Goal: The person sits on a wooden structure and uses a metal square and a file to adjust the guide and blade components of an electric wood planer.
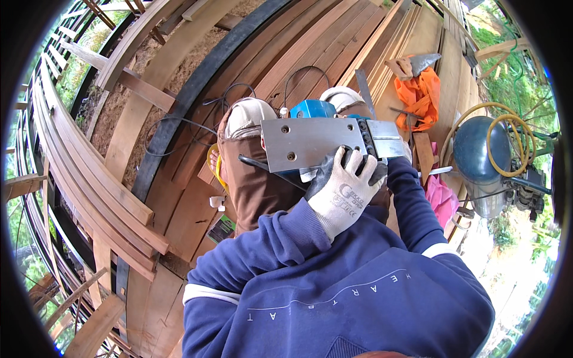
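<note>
A blue electric hand planer lies bottom up across my lap, its flat metal sole facing me. The dark cutter drum shows between the two sole plates. My left hand, in a white and dark grey work glove, grips the planer's near edge, its bent fingertips at the sole beside the drum. At the planer's right end, my right hand is almost wholly hidden behind the metal; its fingers do not show. A dark bar-like part sticks out below the sole on the left.
Long timber boards lie ahead, with more stacked planks at left. An orange cloth and a handsaw lie at right, near a dark compressor tank with a yellow hose. A black cable loops at left.
</note>
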A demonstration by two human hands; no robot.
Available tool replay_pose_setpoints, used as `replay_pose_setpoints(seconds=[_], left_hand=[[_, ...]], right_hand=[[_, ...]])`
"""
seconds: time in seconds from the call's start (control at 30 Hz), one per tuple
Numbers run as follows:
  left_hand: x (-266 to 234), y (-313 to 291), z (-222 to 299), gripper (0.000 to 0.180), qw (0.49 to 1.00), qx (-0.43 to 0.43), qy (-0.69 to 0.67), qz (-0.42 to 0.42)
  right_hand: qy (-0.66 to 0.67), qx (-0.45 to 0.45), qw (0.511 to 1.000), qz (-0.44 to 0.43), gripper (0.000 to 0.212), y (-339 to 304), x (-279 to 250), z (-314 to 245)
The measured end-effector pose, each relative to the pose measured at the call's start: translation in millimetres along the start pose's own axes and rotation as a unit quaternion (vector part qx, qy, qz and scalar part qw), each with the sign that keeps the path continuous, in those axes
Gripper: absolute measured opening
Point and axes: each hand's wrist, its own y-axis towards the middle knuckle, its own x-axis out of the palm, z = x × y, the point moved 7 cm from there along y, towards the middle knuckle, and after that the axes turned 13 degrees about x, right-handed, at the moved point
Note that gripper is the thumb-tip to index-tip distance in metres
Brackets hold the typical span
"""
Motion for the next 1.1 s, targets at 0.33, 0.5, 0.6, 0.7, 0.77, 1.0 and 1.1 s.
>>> replay_pose_setpoints(seconds=[0.33,0.5,0.6,0.7,0.77,1.0,1.1], left_hand=[[-7.9,-10.9,-2.5,0.041,0.998,0.017,0.034,0.058],[-9.6,-12.9,-4.4,0.039,0.997,0.024,0.024,0.067],[-8.3,-13.8,-4.9,0.039,0.997,0.018,0.016,0.077],[-6.4,-11.4,-3.5,0.037,0.996,0.022,0.001,0.084],[-5.8,-11.0,-3.8,0.036,0.997,0.017,0.000,0.080],[-7.5,-14.8,-6.9,0.046,0.998,-0.001,0.014,0.064],[-9.1,-12.0,-6.2,0.046,0.998,-0.004,0.023,0.053]], right_hand=[[-0.024,-0.008,1.000,0.003,0.064,-21.1,-12.6,-2.6],[-0.007,-0.030,0.999,0.021,0.066,-33.9,-23.4,-4.0],[0.056,-0.068,0.994,0.061,0.072,-44.5,-29.4,-0.5],[0.213,-0.108,0.966,0.104,0.073,-25.1,1.0,26.6],[0.270,-0.146,0.945,0.115,0.070,-29.8,5.1,25.6],[0.232,-0.265,0.916,0.194,0.064,-109.5,-56.6,-11.1],[0.298,-0.265,0.905,0.151,0.064,-117.0,-54.5,-9.1]])
